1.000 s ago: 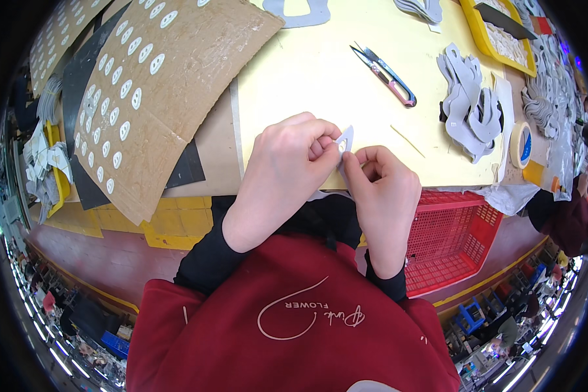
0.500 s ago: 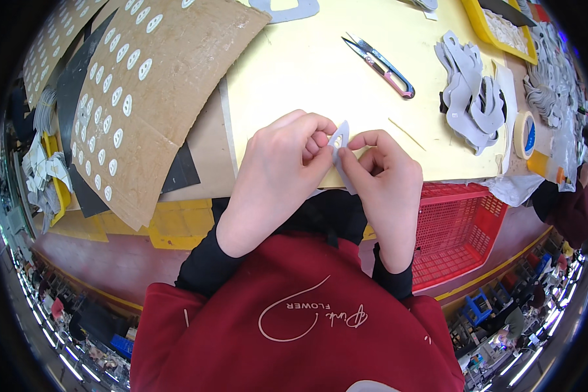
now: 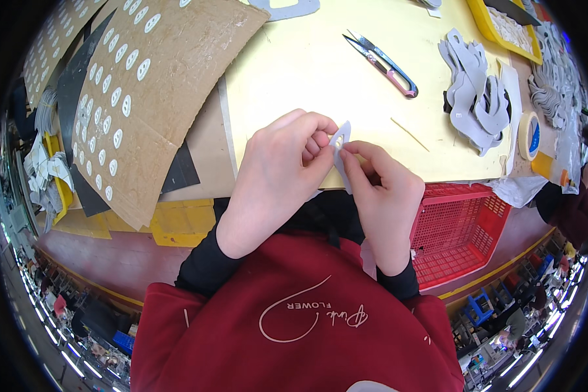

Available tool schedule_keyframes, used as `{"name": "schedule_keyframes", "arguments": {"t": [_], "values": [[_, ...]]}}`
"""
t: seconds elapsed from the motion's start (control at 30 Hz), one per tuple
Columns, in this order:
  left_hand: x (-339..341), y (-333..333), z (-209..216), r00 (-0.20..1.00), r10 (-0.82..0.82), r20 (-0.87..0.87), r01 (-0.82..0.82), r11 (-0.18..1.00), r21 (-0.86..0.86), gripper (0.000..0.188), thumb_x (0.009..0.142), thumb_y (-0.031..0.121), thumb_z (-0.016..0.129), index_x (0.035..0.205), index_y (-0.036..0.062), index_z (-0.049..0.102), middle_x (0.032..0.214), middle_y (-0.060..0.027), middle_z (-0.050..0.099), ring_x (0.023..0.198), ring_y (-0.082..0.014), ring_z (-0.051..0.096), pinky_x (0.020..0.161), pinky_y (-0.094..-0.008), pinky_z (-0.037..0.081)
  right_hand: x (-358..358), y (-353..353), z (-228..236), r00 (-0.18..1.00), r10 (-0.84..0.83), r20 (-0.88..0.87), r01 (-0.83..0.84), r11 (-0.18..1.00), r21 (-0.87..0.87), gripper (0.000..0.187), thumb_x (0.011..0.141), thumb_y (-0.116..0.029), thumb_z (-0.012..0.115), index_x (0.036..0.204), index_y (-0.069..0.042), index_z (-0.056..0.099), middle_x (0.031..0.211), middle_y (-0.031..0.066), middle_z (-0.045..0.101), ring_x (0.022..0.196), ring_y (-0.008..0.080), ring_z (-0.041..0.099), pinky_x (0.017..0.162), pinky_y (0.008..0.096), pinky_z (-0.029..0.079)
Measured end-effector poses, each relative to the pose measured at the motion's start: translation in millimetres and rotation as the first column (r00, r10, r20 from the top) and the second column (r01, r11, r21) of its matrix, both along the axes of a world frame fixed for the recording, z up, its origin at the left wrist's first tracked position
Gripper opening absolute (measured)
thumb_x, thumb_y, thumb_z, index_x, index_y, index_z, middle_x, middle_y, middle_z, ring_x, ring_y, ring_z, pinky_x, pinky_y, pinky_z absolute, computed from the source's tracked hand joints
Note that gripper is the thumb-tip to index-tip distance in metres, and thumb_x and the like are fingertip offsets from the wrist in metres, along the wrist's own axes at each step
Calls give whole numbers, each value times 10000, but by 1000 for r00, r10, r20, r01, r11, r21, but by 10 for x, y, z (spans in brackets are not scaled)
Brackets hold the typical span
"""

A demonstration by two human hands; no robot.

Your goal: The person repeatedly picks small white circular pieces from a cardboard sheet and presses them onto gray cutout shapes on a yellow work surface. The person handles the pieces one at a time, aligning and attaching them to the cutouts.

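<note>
My left hand [image 3: 284,153] pinches a narrow light-grey cut piece [image 3: 344,171] between thumb and fingertips, just above the table's near edge. From the other side, the thumb and forefinger of my right hand [image 3: 387,183] close on the same piece. A pointed tip sticks up between the hands, with small pale cut-out shapes below it. Fingers cover much of the rest. A thin wooden stick [image 3: 409,134] lies to the right of my hands. Beyond it are thread snips [image 3: 389,68], blades apart, with dark and pink handles.
Brown cardboard [image 3: 176,65] bearing rows of white ovals [image 3: 127,105] covers the left side. Grey cut pieces [image 3: 465,98] are heaped at right, near a tape roll [image 3: 529,135] and yellow tray [image 3: 536,51]. A red plastic crate [image 3: 454,225] stands below the table's edge.
My right fingers have drawn in tighter on the grey piece, and the right hand sits slightly lower. The left hand keeps its hold almost unchanged.
</note>
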State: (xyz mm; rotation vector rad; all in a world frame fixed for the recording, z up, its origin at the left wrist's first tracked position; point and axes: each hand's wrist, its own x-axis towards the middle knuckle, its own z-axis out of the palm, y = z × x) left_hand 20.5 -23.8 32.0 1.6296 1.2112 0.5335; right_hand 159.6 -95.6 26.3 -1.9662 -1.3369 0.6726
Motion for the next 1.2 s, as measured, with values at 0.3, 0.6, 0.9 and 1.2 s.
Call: {"name": "schedule_keyframes", "arguments": {"t": [0.3,0.6,0.9,1.2], "values": [[12,-19,5,1000,25,2,-25,999,-22,190,836,-42,682,1023,-13,697,847,-34,653,717,-72,606,661,-213,507,70,-3,-4,989,108,105,-118,988,97,107,853,-28,748,959,-20,752,622,64,628,530,94,578,512,245,446],[16,-16,4,999,35,-2,-35,999,-30,154,830,-12,693,982,13,680,843,-76,663,703,-150,665,664,-276,553,13,54,-15,995,34,99,-37,999,28,88,820,-156,777,848,-118,703,578,14,624,481,158,610,466,295,444],[-25,13,-9,999,17,33,-15,998,-61,200,854,-36,689,1053,-11,693,834,-7,642,718,-46,591,648,-193,492,-1,82,-3,995,17,96,-18,1000,8,98,818,-114,796,871,-63,731,512,-20,522,449,56,480,458,235,360],[4,4,-20,998,60,30,-59,996,-61,211,857,-49,685,1062,-2,686,809,14,630,697,-20,571,615,-171,477,33,68,-33,998,29,54,-30,1000,8,92,823,-93,794,878,-50,735,524,-28,543,466,37,491,469,216,366]]}}
